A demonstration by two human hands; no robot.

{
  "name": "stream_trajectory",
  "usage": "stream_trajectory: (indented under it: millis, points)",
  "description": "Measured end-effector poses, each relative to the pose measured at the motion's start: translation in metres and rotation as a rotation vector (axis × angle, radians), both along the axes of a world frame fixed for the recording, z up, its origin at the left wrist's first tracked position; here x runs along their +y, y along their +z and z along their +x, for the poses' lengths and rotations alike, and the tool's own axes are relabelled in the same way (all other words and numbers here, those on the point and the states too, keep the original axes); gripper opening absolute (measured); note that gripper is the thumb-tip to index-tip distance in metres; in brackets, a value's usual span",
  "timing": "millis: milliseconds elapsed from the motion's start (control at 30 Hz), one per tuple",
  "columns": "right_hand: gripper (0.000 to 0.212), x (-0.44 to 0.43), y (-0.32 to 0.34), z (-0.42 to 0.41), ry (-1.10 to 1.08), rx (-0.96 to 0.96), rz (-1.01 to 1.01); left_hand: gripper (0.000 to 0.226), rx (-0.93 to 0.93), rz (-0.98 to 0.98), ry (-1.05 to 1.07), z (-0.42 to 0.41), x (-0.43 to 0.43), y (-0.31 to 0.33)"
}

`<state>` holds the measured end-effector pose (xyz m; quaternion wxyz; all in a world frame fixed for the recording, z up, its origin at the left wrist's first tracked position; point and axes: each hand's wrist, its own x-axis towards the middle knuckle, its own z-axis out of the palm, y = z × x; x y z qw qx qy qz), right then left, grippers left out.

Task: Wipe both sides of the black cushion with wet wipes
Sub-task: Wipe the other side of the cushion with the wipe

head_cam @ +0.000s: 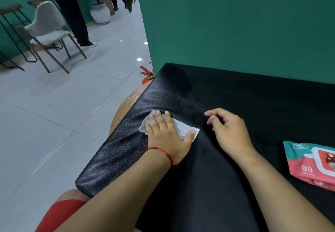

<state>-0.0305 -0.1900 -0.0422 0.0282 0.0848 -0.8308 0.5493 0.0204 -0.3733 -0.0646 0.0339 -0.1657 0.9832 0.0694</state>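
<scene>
The black cushion (226,96) lies flat across a round wooden table and fills the lower right of the view. A white wet wipe (183,129) is spread on its left part. My left hand (167,134) presses flat on the wipe with straight, spread fingers. My right hand (228,130) hovers just to the right of it, fingers loosely curled, holding nothing. A pink and teal pack of wet wipes (311,164) rests on the cushion at the right edge.
A teal wall (235,23) rises right behind the cushion. The wooden table edge (134,94) shows at the cushion's left. On the grey tiled floor to the left stand a grey chair (47,27), a potted plant (100,12) and a person's legs (72,12).
</scene>
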Motion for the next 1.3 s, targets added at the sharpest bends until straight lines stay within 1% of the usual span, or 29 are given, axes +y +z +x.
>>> stream_trajectory:
  millis: [100, 267, 500, 633, 867, 1033, 1133, 1200, 1300]
  points:
    - [0.033, 0.002, 0.002, -0.001, -0.025, -0.014, -0.075, 0.11, -0.007, -0.003, 0.004, -0.019, 0.002, 0.002]
    - [0.031, 0.0, 0.003, -0.009, 0.002, -0.054, -0.066, 0.11, -0.004, 0.001, 0.013, -0.046, 0.005, 0.0]
    - [0.024, 0.003, 0.004, -0.025, 0.045, -0.145, 0.021, 0.113, -0.034, 0.013, -0.027, -0.07, 0.004, 0.005]
    - [0.02, 0.003, 0.005, -0.025, 0.056, -0.157, 0.016, 0.115, -0.048, 0.002, -0.035, -0.089, 0.004, 0.007]
    - [0.02, 0.004, 0.006, -0.024, 0.056, -0.165, 0.054, 0.111, -0.036, -0.001, -0.042, -0.123, 0.006, 0.009]
    - [0.021, -0.004, 0.011, -0.027, 0.02, -0.176, 0.187, 0.111, -0.04, -0.001, -0.063, -0.141, 0.005, 0.009]
    - [0.024, -0.009, 0.023, -0.04, 0.03, -0.248, 0.273, 0.111, -0.048, -0.005, -0.062, -0.154, 0.006, 0.009]
    - [0.025, -0.01, 0.029, -0.049, 0.027, -0.301, 0.265, 0.111, -0.047, 0.0, -0.057, -0.163, 0.007, 0.009]
    - [0.026, -0.011, 0.026, -0.051, -0.034, -0.277, 0.222, 0.111, -0.037, 0.007, -0.045, -0.176, 0.009, 0.008]
